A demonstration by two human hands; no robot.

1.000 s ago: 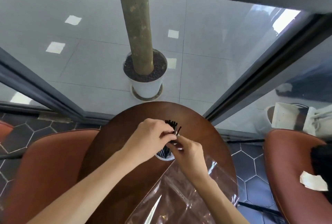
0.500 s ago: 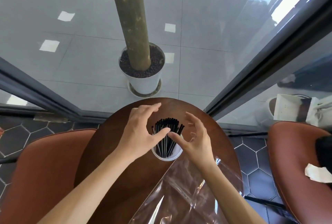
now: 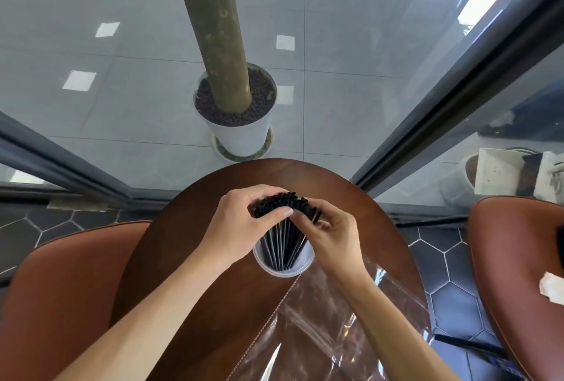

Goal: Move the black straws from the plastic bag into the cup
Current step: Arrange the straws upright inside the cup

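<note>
Black straws (image 3: 285,228) stand as one bundle in the cup (image 3: 283,261), lower ends inside, tops fanned out above the rim. Left hand (image 3: 244,225) curls round the bundle's top from its side, thumb across the front; right hand (image 3: 331,234) pinches the straws at the opposite edge. Plastic bag (image 3: 320,335) lies flat on the table (image 3: 171,258) just nearer than the cup and shows no straws through its clear film (its lower part runs out of view, so cannot confirm fully). Judgement: transfer essentially complete; what seems left is squaring up the bundle and letting go. Materials: straws thin, rigid, matte black, open round tips; cup white, smooth, round-mouthed, translucent near the rim; bag glossy, creased, catching glare; table dark polished wood, rounded edge, with a stitched brown mat under the bag.
</note>
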